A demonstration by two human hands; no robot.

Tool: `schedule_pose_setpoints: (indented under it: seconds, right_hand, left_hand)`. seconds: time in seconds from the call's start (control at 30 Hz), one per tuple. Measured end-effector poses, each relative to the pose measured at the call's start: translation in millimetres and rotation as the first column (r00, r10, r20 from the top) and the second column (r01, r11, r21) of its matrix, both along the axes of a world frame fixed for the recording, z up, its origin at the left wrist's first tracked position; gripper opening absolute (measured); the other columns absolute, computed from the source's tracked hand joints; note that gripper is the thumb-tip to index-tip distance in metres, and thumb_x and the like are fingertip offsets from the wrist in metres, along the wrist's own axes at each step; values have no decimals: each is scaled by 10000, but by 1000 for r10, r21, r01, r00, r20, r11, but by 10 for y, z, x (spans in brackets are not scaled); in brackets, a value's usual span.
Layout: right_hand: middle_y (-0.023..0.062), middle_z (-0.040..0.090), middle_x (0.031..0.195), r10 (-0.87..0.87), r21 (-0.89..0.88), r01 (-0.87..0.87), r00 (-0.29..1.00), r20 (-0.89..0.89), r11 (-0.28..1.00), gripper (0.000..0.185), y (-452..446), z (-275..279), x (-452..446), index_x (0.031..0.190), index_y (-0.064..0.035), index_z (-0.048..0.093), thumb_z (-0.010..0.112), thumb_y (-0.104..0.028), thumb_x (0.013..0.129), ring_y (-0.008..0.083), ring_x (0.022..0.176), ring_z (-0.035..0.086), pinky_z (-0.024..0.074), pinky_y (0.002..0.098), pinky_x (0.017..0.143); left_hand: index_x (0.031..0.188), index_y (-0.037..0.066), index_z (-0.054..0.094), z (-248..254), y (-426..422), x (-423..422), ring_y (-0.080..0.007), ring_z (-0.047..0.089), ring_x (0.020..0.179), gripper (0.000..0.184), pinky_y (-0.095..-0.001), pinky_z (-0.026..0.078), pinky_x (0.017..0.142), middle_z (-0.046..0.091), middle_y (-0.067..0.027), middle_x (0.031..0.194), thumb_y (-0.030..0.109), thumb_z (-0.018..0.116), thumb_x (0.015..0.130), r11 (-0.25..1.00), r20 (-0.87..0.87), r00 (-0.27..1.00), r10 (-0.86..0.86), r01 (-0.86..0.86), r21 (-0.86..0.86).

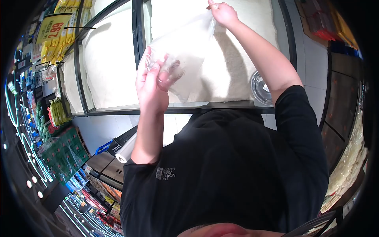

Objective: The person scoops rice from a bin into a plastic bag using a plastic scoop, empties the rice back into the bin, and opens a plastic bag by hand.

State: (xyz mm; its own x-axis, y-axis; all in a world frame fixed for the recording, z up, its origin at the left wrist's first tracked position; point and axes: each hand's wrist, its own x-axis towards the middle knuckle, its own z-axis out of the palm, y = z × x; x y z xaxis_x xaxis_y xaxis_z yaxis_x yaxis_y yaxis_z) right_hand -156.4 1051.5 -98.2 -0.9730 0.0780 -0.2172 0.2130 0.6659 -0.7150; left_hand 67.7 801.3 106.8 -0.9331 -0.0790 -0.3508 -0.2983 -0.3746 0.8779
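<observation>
A thin clear plastic bag (188, 41) is stretched between my two hands, above an open bin (213, 105) of white, fine-grained bulk goods (241, 47). My left hand (152, 81) is closed on the bag's lower-left part, thumb pressed against it, with some fingers showing blurred through the film. Farther out, near the top edge, my right hand (224, 15) pinches the bag's far corner. Below my right forearm, a round clear plastic tub or lid (261, 89) lies at the bin's near right corner. No contents can be made out in the bag.
Black-framed dividers (139, 31) separate more white-filled bins on the left. A yellow price sign (54, 28) hangs by yellow packets at far left. Near my left elbow is a white roll (125, 152) beside a black perforated basket-like item (117, 145). Packed shelves stand on both sides.
</observation>
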Motion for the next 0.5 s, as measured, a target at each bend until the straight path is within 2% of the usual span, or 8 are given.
schedule_pose_setpoints:
  seconds: [0.23,0.33,0.43,0.5]
  right_hand:
    - [181,628,1257,-60,-181,75,994,88,981,601,171,54,43,1185,-111,718,455,-614,987,293,1211,588,457,407,1043]
    - [186,626,1260,-81,-301,131,982,174,944,608,269,78,77,1187,-97,714,472,-615,983,290,1212,589,462,405,1037]
    - [192,623,1263,-74,-402,186,958,278,897,615,407,117,91,1189,-83,711,488,-616,978,287,1213,589,468,402,1031]
    - [196,622,1266,-48,-455,214,936,349,864,621,525,155,93,1190,-73,708,499,-617,975,285,1214,590,471,401,1027]
  left_hand:
    - [1580,70,260,-16,23,-110,-321,667,1111,582,-455,620,842,549,-213,1359,59,452,1031,998,-26,999,32,-34,-57]
    - [1577,80,273,-48,26,-158,-370,622,1193,576,-557,588,915,539,-239,1380,70,411,1018,995,-84,996,14,-22,-94]
    - [1560,58,293,-87,18,-203,-269,686,1056,551,-454,627,818,580,-200,1329,29,438,1029,999,-120,992,27,-29,-16]
    - [1564,79,291,-99,52,-236,-258,686,1042,560,-446,630,800,585,-189,1319,12,433,1026,996,-112,993,28,-37,-86]
